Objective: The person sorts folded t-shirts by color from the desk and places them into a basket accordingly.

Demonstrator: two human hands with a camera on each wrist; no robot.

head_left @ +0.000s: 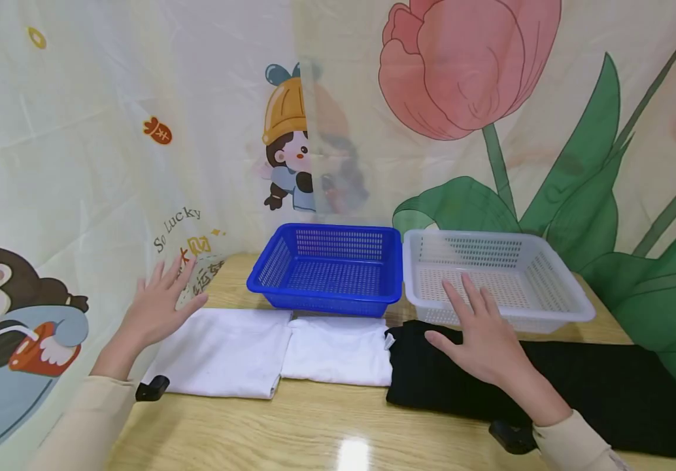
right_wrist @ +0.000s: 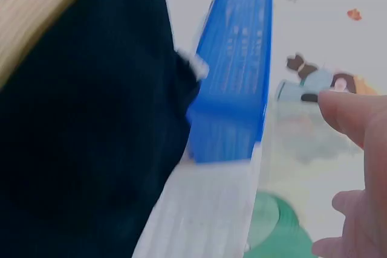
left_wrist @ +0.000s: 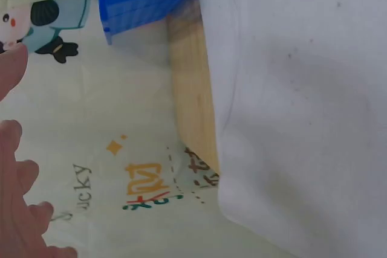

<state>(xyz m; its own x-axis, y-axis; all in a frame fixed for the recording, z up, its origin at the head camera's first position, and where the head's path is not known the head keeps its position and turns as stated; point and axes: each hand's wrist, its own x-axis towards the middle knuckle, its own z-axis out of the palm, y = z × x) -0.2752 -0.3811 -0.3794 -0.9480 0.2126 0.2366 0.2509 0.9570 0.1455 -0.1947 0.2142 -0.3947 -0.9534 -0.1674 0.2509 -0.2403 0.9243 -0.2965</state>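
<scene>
My left hand (head_left: 158, 304), fingers spread, is raised over the left end of a folded white cloth (head_left: 226, 353) and holds nothing. In the left wrist view its fingers (left_wrist: 18, 173) show at the left edge, apart from the cloth. My right hand (head_left: 482, 340) hovers with spread fingers above a folded black cloth (head_left: 597, 386), overlapping the near rim of the white basket (head_left: 561, 314) in the head view. A smaller folded white cloth (head_left: 338, 350) lies between the other two. Behind it stands the blue basket (head_left: 320, 304), with nothing inside.
The wooden table (head_left: 291, 432) carries the cloths in a row before the two baskets, which stand side by side. A printed curtain (head_left: 350, 39) hangs close behind the table and along its left side. The black cloth reaches the right edge of the head view.
</scene>
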